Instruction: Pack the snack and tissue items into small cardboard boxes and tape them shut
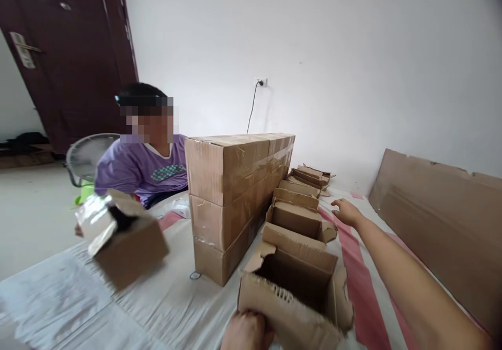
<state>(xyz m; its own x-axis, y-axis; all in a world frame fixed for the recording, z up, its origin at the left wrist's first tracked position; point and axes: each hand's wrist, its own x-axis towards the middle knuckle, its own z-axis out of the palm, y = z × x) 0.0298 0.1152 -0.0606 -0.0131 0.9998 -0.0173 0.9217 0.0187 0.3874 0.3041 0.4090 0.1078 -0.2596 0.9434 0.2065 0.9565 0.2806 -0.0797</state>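
Observation:
An open cardboard box (290,321) stands nearest me, its torn flaps spread and its inside dark. My left hand (247,331) is closed against its near left corner, with the fingertips partly hidden. Behind it, more open boxes form a row, the second one (296,219) with a flap out to the right. My right hand (347,213) hovers right of that row, fingers apart and holding nothing. Left of the row rises a stack of taped, closed boxes (243,193), three high.
Across the stack sits a person in a purple shirt (137,169), with a blurred, partly open box (131,256) at their hand. A large cardboard sheet (435,224) leans along the right wall. A striped cloth (356,271) covers the surface. Behind the person is a fan (84,156).

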